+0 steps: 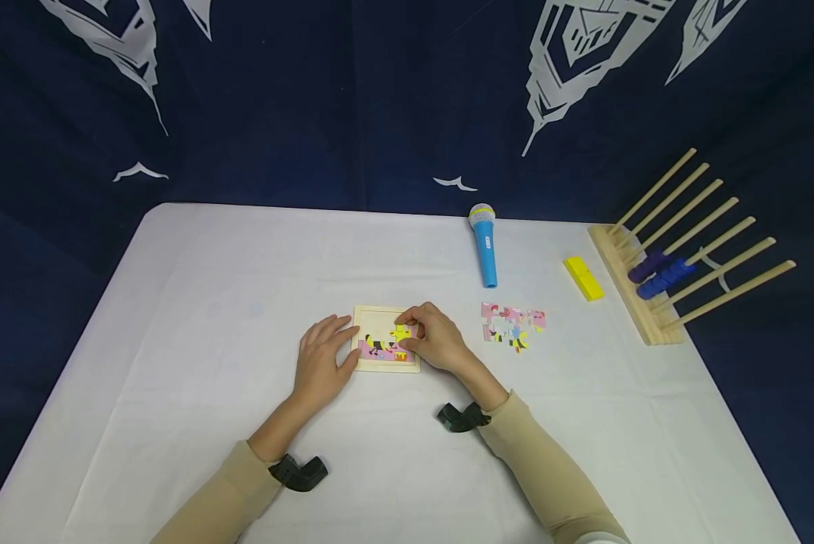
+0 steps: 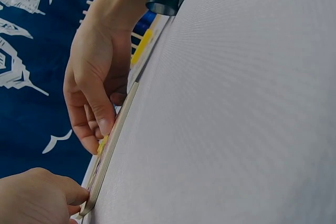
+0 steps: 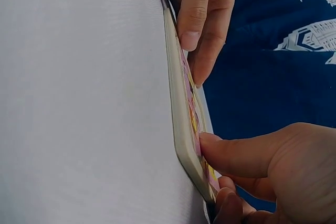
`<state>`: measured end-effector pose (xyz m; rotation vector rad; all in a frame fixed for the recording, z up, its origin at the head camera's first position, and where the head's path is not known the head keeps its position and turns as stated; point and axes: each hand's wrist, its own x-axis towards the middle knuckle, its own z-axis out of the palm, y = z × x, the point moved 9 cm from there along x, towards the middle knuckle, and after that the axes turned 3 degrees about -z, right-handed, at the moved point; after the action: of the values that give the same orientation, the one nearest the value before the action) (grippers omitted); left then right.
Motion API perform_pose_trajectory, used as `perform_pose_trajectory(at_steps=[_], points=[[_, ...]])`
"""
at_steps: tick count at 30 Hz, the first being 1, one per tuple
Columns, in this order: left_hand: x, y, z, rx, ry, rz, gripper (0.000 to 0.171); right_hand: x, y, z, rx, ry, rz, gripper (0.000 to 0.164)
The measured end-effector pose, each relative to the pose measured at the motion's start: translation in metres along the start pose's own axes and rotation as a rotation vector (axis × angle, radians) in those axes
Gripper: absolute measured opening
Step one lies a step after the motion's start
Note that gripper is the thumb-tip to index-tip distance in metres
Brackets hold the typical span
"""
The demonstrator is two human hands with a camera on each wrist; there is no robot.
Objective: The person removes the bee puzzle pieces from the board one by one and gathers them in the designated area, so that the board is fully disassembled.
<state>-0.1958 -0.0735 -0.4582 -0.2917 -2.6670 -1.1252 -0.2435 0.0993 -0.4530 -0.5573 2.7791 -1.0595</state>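
1. Navy cloth [image 1: 352,113] with white drawings hangs behind a white-covered worktop [image 1: 196,302].
2. Wooden puzzle tray [image 1: 374,321] lies flat near the middle, partly filled with pink and yellow pieces.
3. Left hand [image 1: 321,363]: fingers loosely extended, resting against the tray's left edge.
4. Right hand [image 1: 438,340]: thumb and fingers pinch a yellow puzzle piece [image 1: 401,332] at the tray's right side.
5. Loose puzzle pieces [image 1: 515,330] lie right of the tray.
6. Pieces look light, thin and stiff; pinching opposite edges should suit them.

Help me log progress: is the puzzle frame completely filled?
No, the puzzle frame has a bare area, and loose pieces lie outside it.
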Motion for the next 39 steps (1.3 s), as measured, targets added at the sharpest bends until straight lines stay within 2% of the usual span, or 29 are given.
perform_pose_trajectory(at_steps=[8, 15, 24, 32, 37, 39], points=[[0.001, 0.001, 0.003, -0.007, -0.012, 0.0, 0.036, -0.001, 0.001, -0.004, 0.027, 0.024, -0.03, 0.022], [0.002, 0.003, 0.004, -0.001, -0.018, 0.009, 0.036, -0.001, 0.004, -0.005, 0.116, 0.038, -0.04, 0.013], [0.001, 0.004, 0.006, -0.004, -0.013, 0.015, 0.035, -0.003, 0.011, -0.013, 0.27, 0.037, 0.024, 0.013], [0.0, 0.002, 0.006, 0.005, -0.024, -0.001, 0.035, -0.011, 0.023, -0.05, 0.395, 0.069, 0.091, 0.014], [0.001, -0.001, 0.005, 0.001, -0.036, -0.015, 0.035, -0.03, 0.047, -0.082, 0.447, 0.093, 0.15, 0.017], [0.001, 0.0, 0.005, -0.003, -0.039, -0.018, 0.035, -0.041, 0.06, -0.095, 0.432, 0.112, 0.172, 0.018]])
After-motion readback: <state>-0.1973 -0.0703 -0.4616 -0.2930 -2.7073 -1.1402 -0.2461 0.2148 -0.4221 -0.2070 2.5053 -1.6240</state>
